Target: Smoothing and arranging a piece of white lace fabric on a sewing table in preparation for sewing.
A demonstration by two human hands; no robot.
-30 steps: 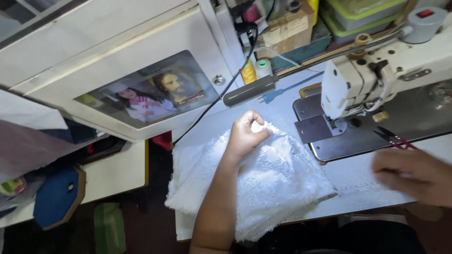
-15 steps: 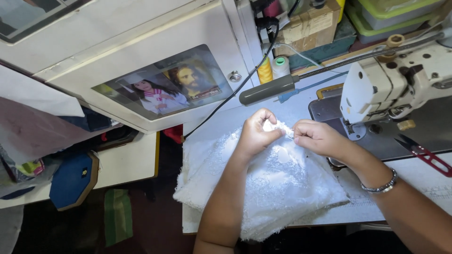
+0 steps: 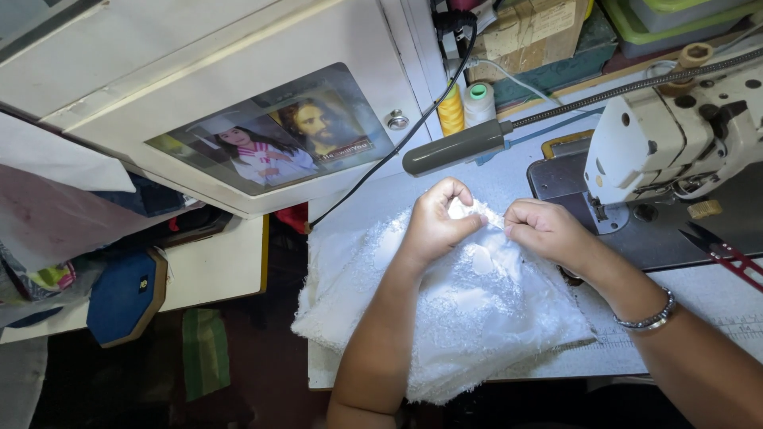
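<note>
The white lace fabric [image 3: 469, 310] sits bunched up at center-bottom of the frame, frilly edges, draped over the table's near edge. The left hand [image 3: 433, 226] and right hand [image 3: 544, 230] are both pinching its top edge, fingertips close together. Whatever's between the fingers is too washed out to see.

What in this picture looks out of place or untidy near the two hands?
The white lace fabric lies bunched, and its lower edge hangs over the front edge of the table. The left hand and right hand pinch its top edge. Nothing looks spilled or damaged.
</note>
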